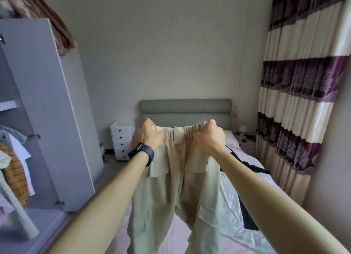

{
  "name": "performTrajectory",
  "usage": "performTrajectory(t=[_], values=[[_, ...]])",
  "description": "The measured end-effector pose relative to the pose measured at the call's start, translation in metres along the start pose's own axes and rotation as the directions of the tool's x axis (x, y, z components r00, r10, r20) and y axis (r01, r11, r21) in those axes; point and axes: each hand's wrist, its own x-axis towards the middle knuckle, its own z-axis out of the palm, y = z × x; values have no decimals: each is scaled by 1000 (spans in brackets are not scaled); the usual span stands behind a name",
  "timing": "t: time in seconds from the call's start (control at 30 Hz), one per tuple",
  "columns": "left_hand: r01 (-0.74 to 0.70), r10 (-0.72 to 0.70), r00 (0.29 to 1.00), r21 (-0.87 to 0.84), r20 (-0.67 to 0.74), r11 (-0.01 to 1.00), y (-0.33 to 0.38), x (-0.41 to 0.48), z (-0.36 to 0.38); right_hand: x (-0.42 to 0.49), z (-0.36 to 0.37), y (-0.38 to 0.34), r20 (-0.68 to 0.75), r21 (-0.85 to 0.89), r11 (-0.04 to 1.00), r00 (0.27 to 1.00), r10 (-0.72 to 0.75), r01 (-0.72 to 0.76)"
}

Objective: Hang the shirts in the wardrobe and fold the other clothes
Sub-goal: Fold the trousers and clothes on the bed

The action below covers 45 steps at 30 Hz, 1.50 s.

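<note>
Hanging from both hands (152, 135) (209, 135): beige trousers (190, 189)

Wardrobe (47, 101) left of bed (247, 177), curtain (303, 101) right, drawers (122, 139) between.

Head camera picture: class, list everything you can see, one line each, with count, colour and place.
bed: one, pink sheet, grey headboard, centre
trousers: one, beige, held up by the waistband above the bed
black garment: one, black, lying on the bed, right side
wardrobe: one, pale grey, door open, left
hanging clothes: several, white and orange-brown, inside the wardrobe
blanket: one, brown, on top of the wardrobe
chest of drawers: one, white, left of the headboard
curtain: one, purple and cream stripes, right wall
watch: one, black, left wrist
left hand: one, grips the waistband's left end
right hand: one, grips the waistband's right end
</note>
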Motion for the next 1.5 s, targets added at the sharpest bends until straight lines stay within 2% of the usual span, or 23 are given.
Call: performTrajectory(t=[0.07,0.17,0.3,0.37,0.47,0.53,0.63,0.7,0.77,0.87,0.9,0.93,1.0,1.03,1.07,1.1,1.2,1.23,1.37,1.43,1.5], values=[[125,-63,978,-313,201,941,15,-2,13,-1,8,-12,24,125,992,999,28,-31],[211,-4,938,-558,348,802,24,0,32,-4,19,-27,92,279,960,996,-3,-23],[255,-20,947,-712,321,654,17,-3,30,0,22,-23,109,416,909,993,-37,-11],[310,-20,926,-730,377,609,10,-5,27,2,18,-17,123,493,870,990,-71,1],[325,-5,924,-779,382,535,9,-7,24,0,15,-12,119,477,873,977,-175,99],[314,21,923,-783,384,537,14,-11,19,-4,11,-11,88,459,873,969,-231,167],[300,64,912,-765,406,571,18,-14,12,-9,9,-10,124,505,847,957,-263,167],[292,124,891,-762,436,578,17,-16,8,-11,8,-10,186,571,813,948,-259,110],[229,191,881,-744,432,628,15,-16,3,-14,6,-10,285,685,728,918,-276,7],[91,213,914,-687,345,721,10,-13,-4,-21,-5,-8,446,764,630,820,-358,-140],[69,214,921,-678,325,732,8,-13,-6,-23,-8,-5,462,771,616,806,-370,-159],[58,213,927,-676,310,735,8,-15,-9,-24,-9,-1,443,784,597,826,-349,-169],[58,208,934,-696,292,716,5,-16,-17,-21,-9,10,315,801,578,932,-180,-159],[71,214,930,-718,298,693,3,-16,-21,-19,-7,19,244,785,601,966,-81,-148],[85,225,923,-736,312,672,0,-16,-26,-18,-6,26,224,753,639,974,-22,-158],[91,240,914,-741,328,665,-3,-15,-32,-19,-4,32,272,707,678,962,2,-201],[96,288,880,-735,378,671,-11,-13,-46,-28,0,28,520,608,746,846,-116,-271],[102,294,873,-735,390,671,-12,-13,-51,-33,0,20,553,618,739,816,-168,-267],[120,295,883,-784,365,609,-16,-23,-76,-54,-6,-8,477,757,602,844,-244,-254],[109,284,900,-801,331,589,-19,-32,-93,-68,-11,-12,496,786,544,826,-269,-295],[101,262,915,-803,307,587,-16,-41,-113,-81,-16,-12,560,759,545,784,-268,-356]])
